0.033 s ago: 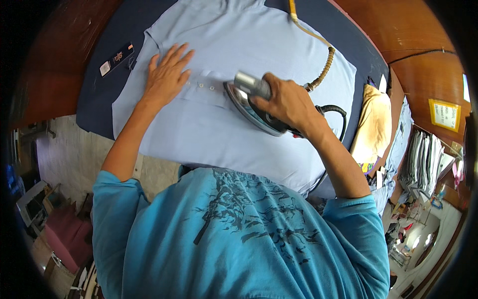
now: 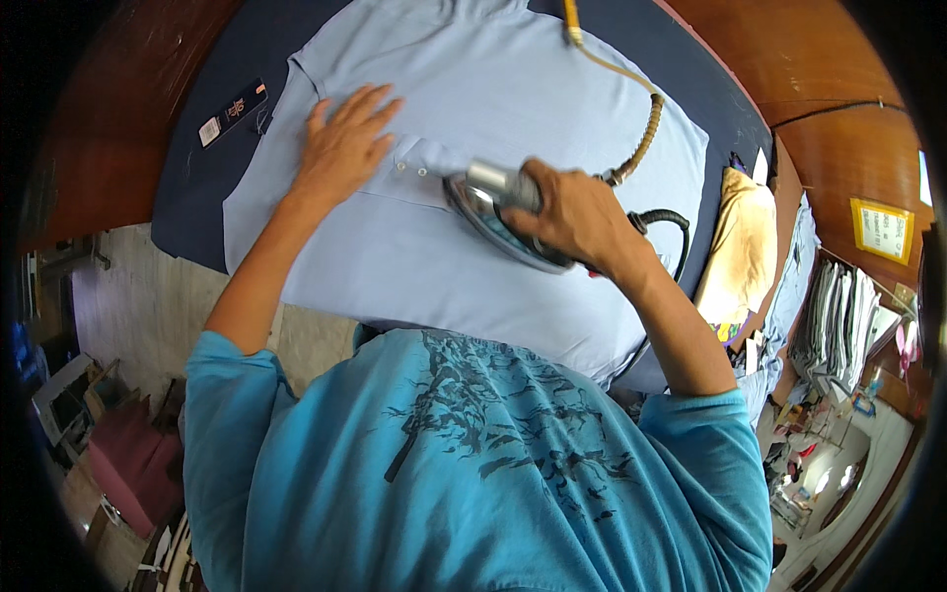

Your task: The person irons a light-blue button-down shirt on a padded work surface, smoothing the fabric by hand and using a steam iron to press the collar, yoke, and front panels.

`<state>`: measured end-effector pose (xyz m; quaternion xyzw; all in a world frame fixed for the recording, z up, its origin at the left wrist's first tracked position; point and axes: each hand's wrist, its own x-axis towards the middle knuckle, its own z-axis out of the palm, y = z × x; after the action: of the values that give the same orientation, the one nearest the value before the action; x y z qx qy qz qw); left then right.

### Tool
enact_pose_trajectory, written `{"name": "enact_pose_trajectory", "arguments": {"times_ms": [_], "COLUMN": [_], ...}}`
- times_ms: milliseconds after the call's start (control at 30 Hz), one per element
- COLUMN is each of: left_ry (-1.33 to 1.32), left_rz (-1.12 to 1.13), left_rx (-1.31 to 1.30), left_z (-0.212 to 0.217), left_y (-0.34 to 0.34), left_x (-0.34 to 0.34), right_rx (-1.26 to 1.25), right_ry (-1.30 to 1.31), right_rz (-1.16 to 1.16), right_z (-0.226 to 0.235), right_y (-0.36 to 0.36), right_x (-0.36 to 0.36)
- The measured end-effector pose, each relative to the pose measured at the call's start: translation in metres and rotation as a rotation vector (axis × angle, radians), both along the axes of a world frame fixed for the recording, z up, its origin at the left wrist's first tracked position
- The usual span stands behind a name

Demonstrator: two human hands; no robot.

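Note:
A light blue garment (image 2: 444, 261) with a row of small pale buttons (image 2: 422, 172) lies spread over the dark blue table cover (image 2: 187, 212). My left hand (image 2: 345, 143) rests flat on the cloth, fingers stretched out, just left of the buttons. My right hand (image 2: 572, 212) is wrapped around the handle of a steam iron (image 2: 483, 212). Its soleplate sits on the garment right of the buttons, tip towards them. The iron's front looks slightly blurred.
A coiled brown hose (image 2: 643, 143) and a black cord (image 2: 666, 215) run from the iron. Left of the garment lies a dark tag (image 2: 234, 113). A scorched yellowish pad (image 2: 738, 242) lies at the right edge, near hanging clothes (image 2: 838, 321). A maroon seat (image 2: 133, 469) stands lower left.
My left hand has slid slightly to the right over the cloth. The iron under my right hand has shifted very little.

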<state>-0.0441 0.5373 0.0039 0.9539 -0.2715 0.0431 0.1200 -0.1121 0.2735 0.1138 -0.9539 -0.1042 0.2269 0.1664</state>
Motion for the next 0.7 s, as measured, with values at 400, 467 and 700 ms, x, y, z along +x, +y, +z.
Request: {"name": "enact_pose_trajectory", "arguments": {"times_ms": [400, 467, 700], "left_ry": [0.378, 0.364, -0.005], "left_rz": [-0.253, -0.219, 0.056], "left_rx": [-0.034, -0.125, -0.034], "left_z": [0.000, -0.005, -0.033], "left_y": [-0.064, -0.063, 0.008], "left_x": [0.005, 0.009, 0.010], "right_rx": [0.087, 0.091, 0.201], "right_ry": [-0.046, -0.039, -0.058], "right_rz": [0.027, -0.049, -0.131], "right_z": [-0.007, -0.007, -0.007], "right_y": [-0.019, -0.018, 0.009], "right_x": [-0.040, -0.037, -0.003]}}
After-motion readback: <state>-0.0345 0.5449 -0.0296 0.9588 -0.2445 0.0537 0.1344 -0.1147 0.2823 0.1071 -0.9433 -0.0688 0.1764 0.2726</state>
